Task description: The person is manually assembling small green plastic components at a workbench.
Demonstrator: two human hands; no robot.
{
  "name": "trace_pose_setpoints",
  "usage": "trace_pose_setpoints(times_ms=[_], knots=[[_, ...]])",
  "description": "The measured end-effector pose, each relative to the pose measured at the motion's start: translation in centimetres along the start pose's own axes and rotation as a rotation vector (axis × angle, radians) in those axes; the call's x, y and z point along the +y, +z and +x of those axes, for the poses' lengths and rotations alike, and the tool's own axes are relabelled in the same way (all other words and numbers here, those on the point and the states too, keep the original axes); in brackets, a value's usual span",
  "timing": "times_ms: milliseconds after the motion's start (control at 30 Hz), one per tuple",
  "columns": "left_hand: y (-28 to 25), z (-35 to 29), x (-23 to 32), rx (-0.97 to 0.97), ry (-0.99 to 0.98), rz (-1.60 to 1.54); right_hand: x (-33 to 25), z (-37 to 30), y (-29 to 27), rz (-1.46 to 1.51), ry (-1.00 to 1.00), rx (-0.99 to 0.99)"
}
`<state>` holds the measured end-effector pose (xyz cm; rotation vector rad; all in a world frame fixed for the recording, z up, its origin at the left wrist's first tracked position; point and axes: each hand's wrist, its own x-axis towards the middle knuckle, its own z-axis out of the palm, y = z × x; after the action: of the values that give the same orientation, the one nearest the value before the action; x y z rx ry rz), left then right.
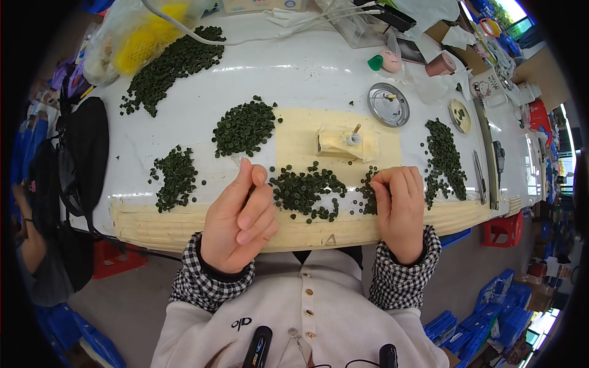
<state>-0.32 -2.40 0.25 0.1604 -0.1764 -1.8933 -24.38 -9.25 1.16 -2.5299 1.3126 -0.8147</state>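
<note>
- Left hand: thumb and forefinger held close; whether anything is pinched cannot be told.
- Right hand: fingers curled, pinch hidden.
- Dark green parts are spread between hands; best picked singly.

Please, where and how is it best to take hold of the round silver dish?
Take the round silver dish by its near rim, probably with the right hand, coming from the wearer's side: it lies flat, nothing covers that edge, and something small inside suggests keeping it level.
</note>
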Motion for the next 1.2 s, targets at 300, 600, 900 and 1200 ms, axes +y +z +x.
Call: trace_pose_setpoints(times_ms=[300,600,900,1200], knots=[[2.9,0.4,-0.7,0.389,0.026,0.136,-0.2,-1.0,-0.6,0.937,0.461,0.141],[3.7,0.3,-0.9,0.523,0.043,0.084,-0.3,-1.0,-0.9,1.109,0.514,0.067],[1.1,-0.1,-2.3,0.145,-0.075,0.018,-1.6,-1.2,-0.1,1.268,0.534,-0.037],[4.0,0.9,-2.3,0.401,-0.055,0.328,-3.6,-0.8,0.3,1.118,0.390,-0.065]])
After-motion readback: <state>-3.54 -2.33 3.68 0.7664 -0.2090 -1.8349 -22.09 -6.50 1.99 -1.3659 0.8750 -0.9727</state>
